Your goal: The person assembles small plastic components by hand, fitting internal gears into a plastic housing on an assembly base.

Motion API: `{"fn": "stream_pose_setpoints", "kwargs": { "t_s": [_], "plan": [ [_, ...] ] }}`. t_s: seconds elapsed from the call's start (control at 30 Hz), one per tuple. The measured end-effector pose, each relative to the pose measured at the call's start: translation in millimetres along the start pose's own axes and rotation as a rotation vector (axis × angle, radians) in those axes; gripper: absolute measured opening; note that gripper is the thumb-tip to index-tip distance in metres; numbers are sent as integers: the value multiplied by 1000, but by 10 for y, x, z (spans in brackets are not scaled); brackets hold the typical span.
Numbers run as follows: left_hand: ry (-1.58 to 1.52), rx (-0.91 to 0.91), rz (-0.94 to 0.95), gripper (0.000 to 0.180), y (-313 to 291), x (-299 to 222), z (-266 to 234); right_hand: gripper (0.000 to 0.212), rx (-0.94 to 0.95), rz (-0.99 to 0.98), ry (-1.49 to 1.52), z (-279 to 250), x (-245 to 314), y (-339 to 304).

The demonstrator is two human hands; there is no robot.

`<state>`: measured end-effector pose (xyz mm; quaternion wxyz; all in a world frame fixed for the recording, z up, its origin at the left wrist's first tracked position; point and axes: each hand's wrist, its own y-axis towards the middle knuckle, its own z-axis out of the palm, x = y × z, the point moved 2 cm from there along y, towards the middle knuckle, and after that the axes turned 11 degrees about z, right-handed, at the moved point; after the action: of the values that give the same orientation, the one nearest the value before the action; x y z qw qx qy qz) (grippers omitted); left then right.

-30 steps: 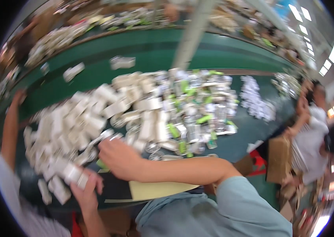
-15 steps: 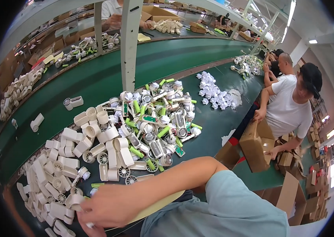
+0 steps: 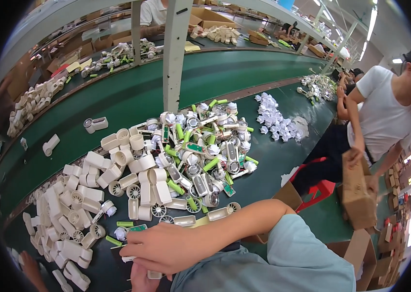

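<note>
My right hand point(image 3: 164, 247) reaches across from the right, back upward, its fingers bent down over a small cream plastic part point(image 3: 128, 259). Below it, my left hand point(image 3: 143, 278) is partly covered; its fingers are closed by a cream plastic piece point(image 3: 154, 275). Whether these are one housing cannot be told. Just beyond the right fingers lie a white faceted part point(image 3: 120, 233), a green circuit board point(image 3: 139, 228) and green battery cells point(image 3: 113, 241). Left of the hands spreads a heap of empty cream plastic housings point(image 3: 75, 250).
A pile of wired assemblies with green cells point(image 3: 200, 151) covers the middle of the bench. White faceted parts point(image 3: 278, 119) lie farther right. A grey post point(image 3: 175, 63) stands beyond. At right, a person handles a cardboard box point(image 3: 358, 194) near a red stool point(image 3: 317, 192). Another arm point(image 3: 31, 270) shows at lower left.
My right hand has drawn back right from the housings, and my left hand has come into sight beneath it. The person at right has turned the box and moved right. The view has shifted slightly.
</note>
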<state>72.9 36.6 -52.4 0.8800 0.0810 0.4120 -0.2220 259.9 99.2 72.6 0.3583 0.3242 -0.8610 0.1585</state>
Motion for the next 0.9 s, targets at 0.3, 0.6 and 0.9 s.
{"fn": "stream_pose_setpoints", "kwargs": {
  "t_s": [0.3, 0.6, 0.9],
  "plan": [
    [-197, -92, -42, 69, 149, 106, 285, 28, -65, -380, 526, -48, -10, -111],
    [-124, 235, -112, 77, 93, 109, 170, 26, -240, -80, 309, -217, -164, -340],
    [-362, -488, 58, 76, 58, 121, 328, 25, -225, -342, 381, -84, -151, -449]
  ]
}}
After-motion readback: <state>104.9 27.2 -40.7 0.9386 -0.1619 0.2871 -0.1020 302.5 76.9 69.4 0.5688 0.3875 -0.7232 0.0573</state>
